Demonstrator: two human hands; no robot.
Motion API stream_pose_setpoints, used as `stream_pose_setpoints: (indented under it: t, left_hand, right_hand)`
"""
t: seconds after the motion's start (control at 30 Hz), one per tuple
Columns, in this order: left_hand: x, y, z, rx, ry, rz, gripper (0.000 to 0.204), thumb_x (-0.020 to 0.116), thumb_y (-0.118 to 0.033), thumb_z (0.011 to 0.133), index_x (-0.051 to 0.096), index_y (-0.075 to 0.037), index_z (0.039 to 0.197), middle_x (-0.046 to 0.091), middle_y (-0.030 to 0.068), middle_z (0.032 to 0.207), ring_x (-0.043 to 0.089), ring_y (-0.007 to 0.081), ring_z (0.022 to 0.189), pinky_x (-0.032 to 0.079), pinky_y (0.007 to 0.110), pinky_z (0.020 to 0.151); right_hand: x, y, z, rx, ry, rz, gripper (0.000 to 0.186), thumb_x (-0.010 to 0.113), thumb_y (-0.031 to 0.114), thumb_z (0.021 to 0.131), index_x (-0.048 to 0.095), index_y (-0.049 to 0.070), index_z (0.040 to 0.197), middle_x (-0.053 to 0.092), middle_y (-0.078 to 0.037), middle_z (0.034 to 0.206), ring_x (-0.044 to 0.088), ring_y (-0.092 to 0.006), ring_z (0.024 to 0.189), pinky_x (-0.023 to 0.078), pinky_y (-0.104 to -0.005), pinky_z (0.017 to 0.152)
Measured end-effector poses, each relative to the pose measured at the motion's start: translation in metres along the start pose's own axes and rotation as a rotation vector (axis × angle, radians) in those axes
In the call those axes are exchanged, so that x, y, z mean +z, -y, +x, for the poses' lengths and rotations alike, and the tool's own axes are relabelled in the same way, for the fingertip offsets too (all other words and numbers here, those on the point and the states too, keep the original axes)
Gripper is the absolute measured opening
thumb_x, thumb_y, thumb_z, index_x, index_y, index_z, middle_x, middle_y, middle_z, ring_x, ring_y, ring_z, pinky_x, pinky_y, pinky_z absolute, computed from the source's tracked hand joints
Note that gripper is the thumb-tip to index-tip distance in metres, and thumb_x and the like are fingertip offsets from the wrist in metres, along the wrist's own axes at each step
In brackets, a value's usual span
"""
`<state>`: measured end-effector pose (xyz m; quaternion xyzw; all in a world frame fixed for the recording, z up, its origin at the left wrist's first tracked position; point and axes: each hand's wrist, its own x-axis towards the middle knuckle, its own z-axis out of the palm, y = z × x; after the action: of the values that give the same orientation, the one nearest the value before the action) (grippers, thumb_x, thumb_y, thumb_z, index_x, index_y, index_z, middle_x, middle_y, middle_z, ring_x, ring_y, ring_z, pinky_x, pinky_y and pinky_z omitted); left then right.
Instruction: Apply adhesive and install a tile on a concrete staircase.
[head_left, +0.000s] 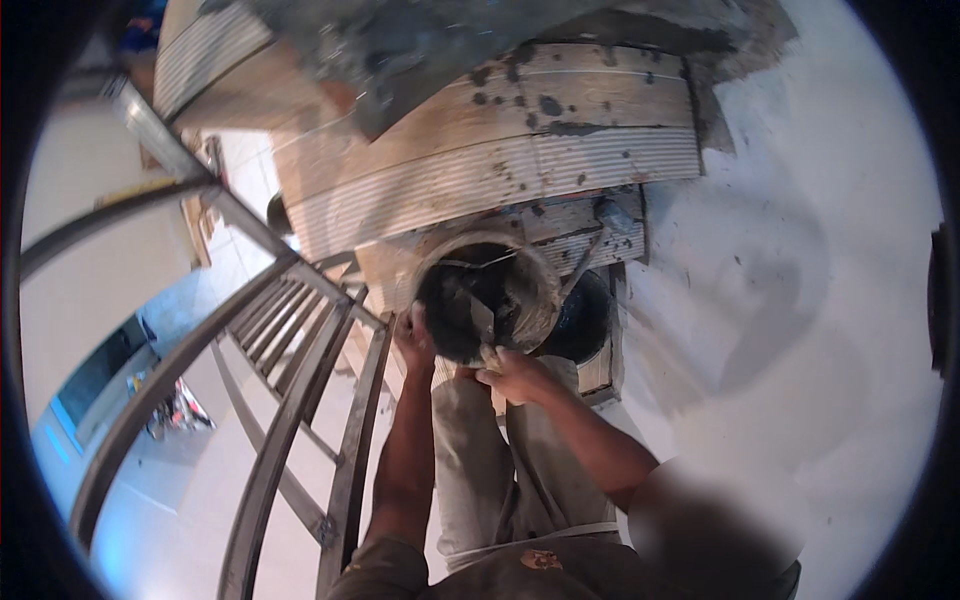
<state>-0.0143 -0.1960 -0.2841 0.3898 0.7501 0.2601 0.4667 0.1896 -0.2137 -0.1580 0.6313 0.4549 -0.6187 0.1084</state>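
A round mortar-smeared bucket (545, 290) stands before me on a stair step, with dark grey wet mix inside and a thin wire handle across its mouth. My left hand (414, 335) is closed on the bucket's left rim. In my right hand (515, 377), closed at the near rim, is the handle of a trowel (480, 318). Its pointed metal blade reaches down into the bucket. The blade's tip is hard to make out against the dark mix.
Wood-look tiled steps (600, 100) rise ahead, spattered and topped with wet grey mortar (400, 50). A second dark bucket (590, 320) sits right of the first. A metal railing (285, 420) runs along my left. A white wall (800, 330) stands close on the right.
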Motion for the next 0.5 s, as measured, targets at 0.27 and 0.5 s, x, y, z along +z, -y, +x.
stream_pose_setpoints:
  t: [0.27,0.5]
  left_hand:
    - [-0.041,-0.007,-0.015,-0.54,0.031,-0.801,0.081,0.034,-0.075,0.096,0.05,-0.011,0.142,0.064,0.0059,0.121,0.055,0.0188,0.116,0.036,0.051,0.104]
    - [0.034,-0.029,0.052,-0.5,0.304,-0.803,0.082,0.043,-0.068,0.098,0.041,-0.004,0.149,0.061,0.014,0.129,0.054,0.0256,0.124,0.044,0.042,0.104]
  right_hand:
    - [-0.152,-0.169,0.123,0.249,-0.512,1.32,0.02,0.058,0.024,0.098,0.061,0.01,0.11,0.063,-0.001,0.083,0.062,-0.0151,0.066,0.052,-0.0285,0.061]
    - [-0.205,-0.305,0.273,-0.047,-0.529,1.76,0.028,0.063,0.037,0.097,0.064,0.015,0.114,0.07,-0.007,0.097,0.07,-0.0223,0.088,0.061,-0.0425,0.076]
